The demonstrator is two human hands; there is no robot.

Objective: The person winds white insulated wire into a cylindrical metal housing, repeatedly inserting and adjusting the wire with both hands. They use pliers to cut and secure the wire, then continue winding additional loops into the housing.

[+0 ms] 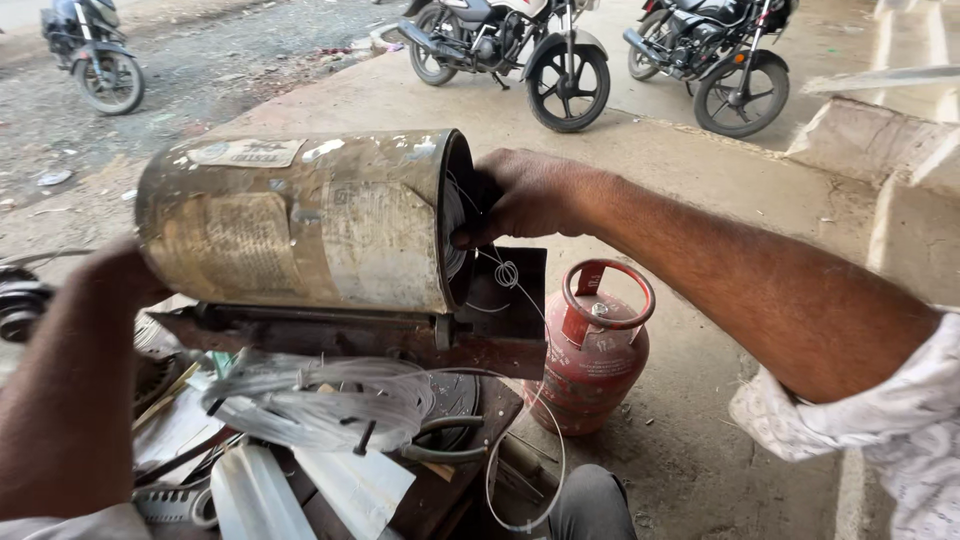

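Observation:
A worn, rusty metal drum (300, 215) lies on its side on a rusted metal stand (350, 335). My right hand (520, 195) reaches into the drum's open right end, fingers curled on the rim and on thin wire (507, 272) that trails down in loops. My left hand (120, 275) presses against the drum's left end, mostly hidden behind it. Below the stand lies a coiled bundle of thin wire (320, 400).
A small red gas cylinder (590, 350) stands on the concrete right of the stand. Scrap parts and white sheets (300, 490) lie below. Three parked motorcycles (520, 50) (715, 50) (90, 50) stand beyond. Concrete steps (880, 150) rise at the right.

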